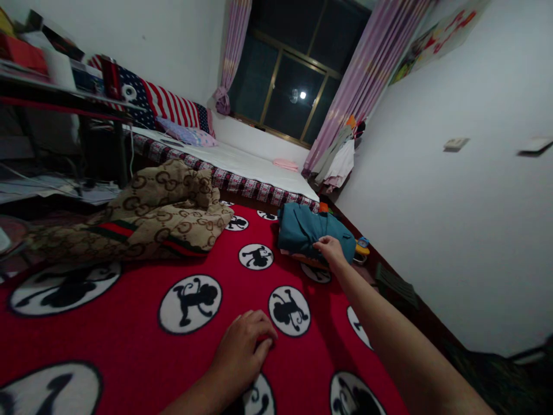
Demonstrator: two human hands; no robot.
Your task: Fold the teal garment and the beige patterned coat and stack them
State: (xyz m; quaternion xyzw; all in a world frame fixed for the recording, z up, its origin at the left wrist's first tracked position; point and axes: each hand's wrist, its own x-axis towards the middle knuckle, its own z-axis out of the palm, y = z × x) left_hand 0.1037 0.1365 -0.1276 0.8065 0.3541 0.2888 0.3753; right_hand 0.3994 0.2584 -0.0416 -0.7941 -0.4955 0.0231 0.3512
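Observation:
My right hand [330, 251] reaches far forward and pinches the top of a folded teal garment [298, 227]. The garment's surface creases where my fingertips grip it. It lies on a small folded pile, with a thin pinkish and orange layer showing under its near edge. Closer to me, my left hand [248, 344] rests on a red blanket [242, 294] with white ovals and black monkey figures. Its fingers are loosely bent, with the thumb apart, and nothing shows in them.
A crumpled brown patterned cloth [173, 213] lies at the left of the blanket. Behind is a bed with a white top [246, 158]. A cluttered desk [108, 104] stands at left. Right of the pile are a dark green stool [395, 282] and the white wall [432, 190].

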